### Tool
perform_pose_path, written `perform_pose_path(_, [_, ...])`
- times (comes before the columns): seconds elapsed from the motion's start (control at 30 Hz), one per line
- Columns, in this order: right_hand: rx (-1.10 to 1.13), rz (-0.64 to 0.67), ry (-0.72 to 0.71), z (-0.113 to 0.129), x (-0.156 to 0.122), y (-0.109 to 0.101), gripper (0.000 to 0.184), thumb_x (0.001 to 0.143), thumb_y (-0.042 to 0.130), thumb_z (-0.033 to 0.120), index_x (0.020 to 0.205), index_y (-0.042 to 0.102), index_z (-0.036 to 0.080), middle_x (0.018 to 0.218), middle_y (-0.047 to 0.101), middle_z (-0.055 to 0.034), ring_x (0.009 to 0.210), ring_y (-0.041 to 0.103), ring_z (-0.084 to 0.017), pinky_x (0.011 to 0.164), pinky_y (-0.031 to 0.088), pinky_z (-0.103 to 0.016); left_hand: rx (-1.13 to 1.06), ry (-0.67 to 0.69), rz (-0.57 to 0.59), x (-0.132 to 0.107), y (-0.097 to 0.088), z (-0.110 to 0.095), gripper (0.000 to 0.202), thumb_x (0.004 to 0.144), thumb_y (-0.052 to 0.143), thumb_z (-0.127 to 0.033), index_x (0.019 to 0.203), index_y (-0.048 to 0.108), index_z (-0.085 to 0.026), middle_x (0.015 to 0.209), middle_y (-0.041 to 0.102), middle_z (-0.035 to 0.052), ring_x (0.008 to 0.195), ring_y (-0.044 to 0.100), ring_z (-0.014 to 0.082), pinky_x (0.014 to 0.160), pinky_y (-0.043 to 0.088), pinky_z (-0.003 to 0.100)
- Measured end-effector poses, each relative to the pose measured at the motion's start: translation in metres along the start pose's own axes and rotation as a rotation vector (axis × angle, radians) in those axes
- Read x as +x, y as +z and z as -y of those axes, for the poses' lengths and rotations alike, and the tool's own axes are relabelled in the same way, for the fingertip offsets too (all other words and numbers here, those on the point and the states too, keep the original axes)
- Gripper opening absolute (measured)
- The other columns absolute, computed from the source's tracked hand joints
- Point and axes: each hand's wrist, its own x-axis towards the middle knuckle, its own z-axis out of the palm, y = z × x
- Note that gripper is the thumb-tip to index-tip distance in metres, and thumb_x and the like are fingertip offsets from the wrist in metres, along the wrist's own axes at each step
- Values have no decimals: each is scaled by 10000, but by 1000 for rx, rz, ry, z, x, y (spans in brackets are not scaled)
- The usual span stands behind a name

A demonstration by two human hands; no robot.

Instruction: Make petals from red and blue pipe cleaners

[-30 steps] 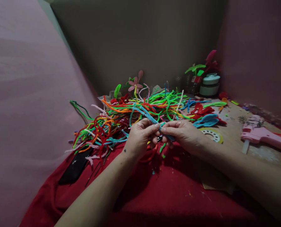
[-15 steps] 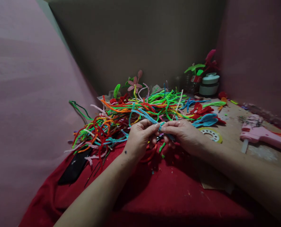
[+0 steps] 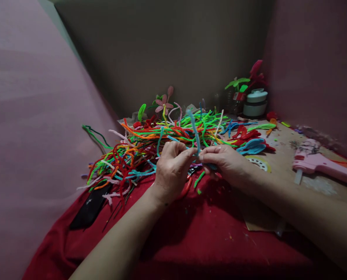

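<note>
Both hands meet at a light blue pipe cleaner (image 3: 194, 128), one end of which stands up above the fingers. My left hand (image 3: 175, 167) is closed, pinching it between thumb and forefinger. From the other side my right hand (image 3: 224, 161) is closed on the same blue piece, and part of it shows under the fingers. Just beyond lies a large heap of colourful pipe cleaners (image 3: 173, 132). Pliers with red handles (image 3: 187, 186) lie beneath the hands, partly hidden, near a short green pipe cleaner piece (image 3: 199, 179).
A pink glue gun (image 3: 313, 161), a tape roll (image 3: 259, 163) and blue pipe-cleaner loops (image 3: 252, 146) lie on the right. A black phone-like object (image 3: 90, 210) rests on the red cloth (image 3: 214, 241). Behind stand a lidded pot (image 3: 255, 104) and a pink flower (image 3: 163, 104).
The blue end that pointed up and left now stands nearly upright. My left hand has rolled over, its back now more toward me. The view has shifted slightly.
</note>
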Motion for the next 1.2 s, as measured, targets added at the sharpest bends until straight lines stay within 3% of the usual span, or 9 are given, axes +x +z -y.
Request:
perform_pose_path(0.17, [-72,-2,19,2,-1,1,119,679,585,236,596,561,154,415,513,28,325,377,-63,333,256,-198,237,121,38,6,-9,-3,135,823,556,-259,754,659,-205,777,569,40,775,404,161,706,331,292])
perform_pose_path(0.33, [-296,8,-15,4,-2,1,170,692,559,240,547,533,155,416,497,29,361,363,-63,381,258,-210,328,183,275,8,-15,-5,199,861,472,-256,738,613,-188,750,610,45,746,445,173,711,285,336])
perform_pose_path(0.43, [-501,13,-116,2,-1,0,170,713,526,225,557,533,158,446,491,31,406,395,-73,425,277,-211,233,114,400,9,-17,-5,192,832,472,-239,687,575,-165,688,587,45,685,450,164,691,289,325])
perform_pose_path(0.53, [-817,-3,-343,-2,-4,1,177,732,498,188,563,544,159,469,465,29,452,403,-80,474,284,-218,-26,-165,485,11,-19,-6,163,760,509,-213,606,535,-164,597,522,5,593,422,128,622,297,278])
perform_pose_path(0.7, [-1150,-49,-704,-5,-16,8,178,780,460,173,656,587,159,601,579,-40,565,494,-128,561,320,-254,-763,-875,610,15,-21,-4,167,630,587,-242,511,521,-144,466,375,-41,442,290,67,470,222,228])
perform_pose_path(0.83, [-1098,-93,-799,1,-22,10,174,791,480,181,657,589,167,601,573,-40,576,491,-137,579,326,-274,-1172,-1098,565,17,-20,-2,144,549,625,-233,500,559,-114,475,445,-6,451,376,77,476,296,227])
perform_pose_path(0.93, [-680,-54,-537,8,-19,8,164,807,504,234,680,592,177,593,575,-14,558,503,-123,561,369,-253,-1148,-1028,430,17,-21,-3,175,598,670,-271,591,597,-112,528,499,-2,462,416,73,481,323,212])
perform_pose_path(1.07, [-94,74,-221,10,-10,3,172,774,581,289,657,588,165,565,606,-3,511,530,-108,531,413,-239,-852,-685,145,17,-27,-4,179,662,700,-268,808,650,-176,762,596,13,688,544,126,634,416,230])
perform_pose_path(1.2, [103,148,-109,7,-7,0,155,733,630,281,653,593,153,543,614,-8,475,528,-101,493,409,-230,-633,-358,167,17,-29,-7,117,715,664,-241,817,669,-185,900,594,51,896,530,177,774,412,259])
